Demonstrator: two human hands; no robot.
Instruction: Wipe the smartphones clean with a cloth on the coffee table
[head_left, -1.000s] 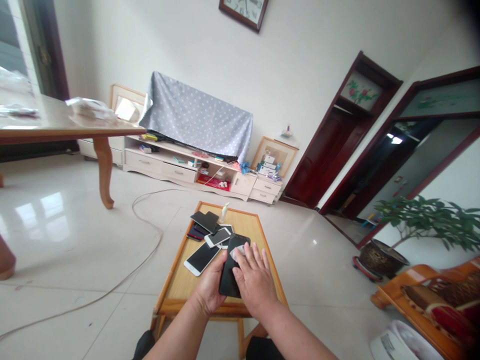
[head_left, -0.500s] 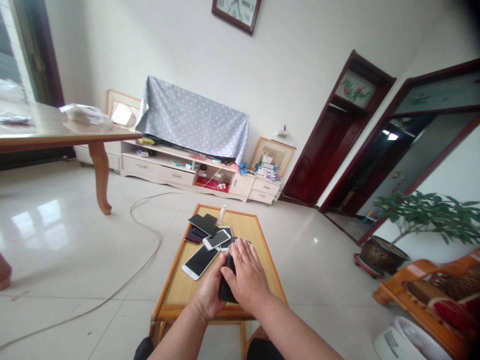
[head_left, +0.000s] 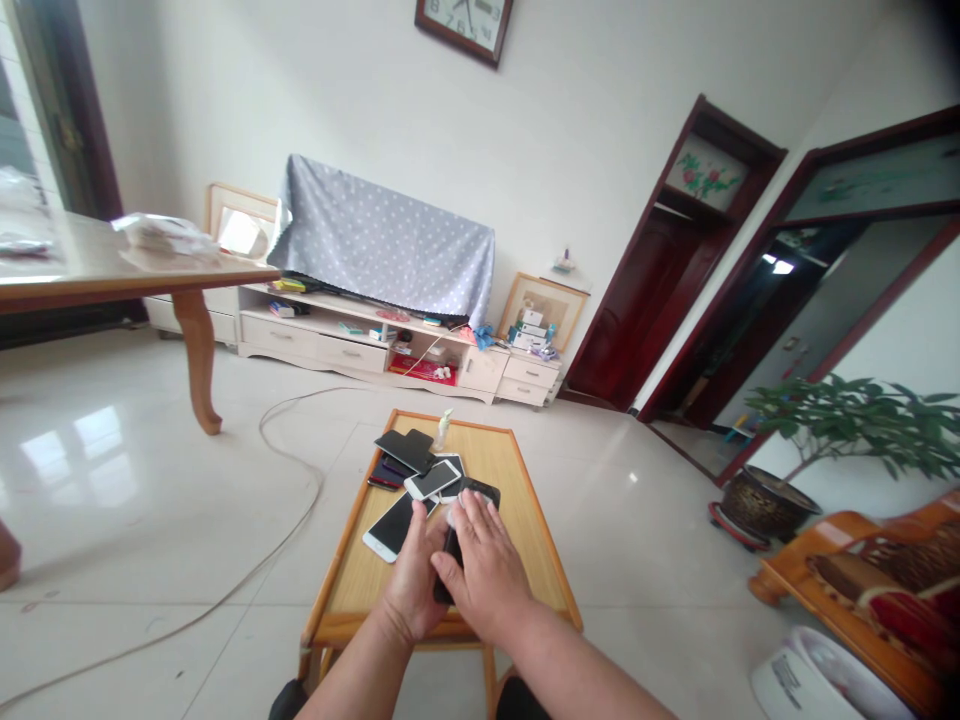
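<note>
My left hand (head_left: 412,585) is closed around a black smartphone (head_left: 447,570), thumb raised along its left side. Over the phone lies my right hand (head_left: 484,565), fingers stretched together and pressing a small whitish wipe-like piece (head_left: 451,512) against it. The hands cover most of the phone and of the piece. Just beyond my fingertips another dark phone (head_left: 486,490) rests on the small wooden table (head_left: 525,560). To the left are a large white-framed phone (head_left: 397,528), a smaller white phone (head_left: 433,480) and a stack of dark phones (head_left: 405,450).
A small clear bottle (head_left: 444,428) stands at the table's far end. A cable (head_left: 300,520) runs across the tiled floor. A bigger table (head_left: 195,340) is at left; a potted plant (head_left: 772,510), wooden seat (head_left: 855,560) and white bucket (head_left: 795,680) are at right.
My right hand has slid slightly down the phone, and my left thumb has lifted away from it. The dark phone beyond my fingers now shows more. The view has shifted slightly.
</note>
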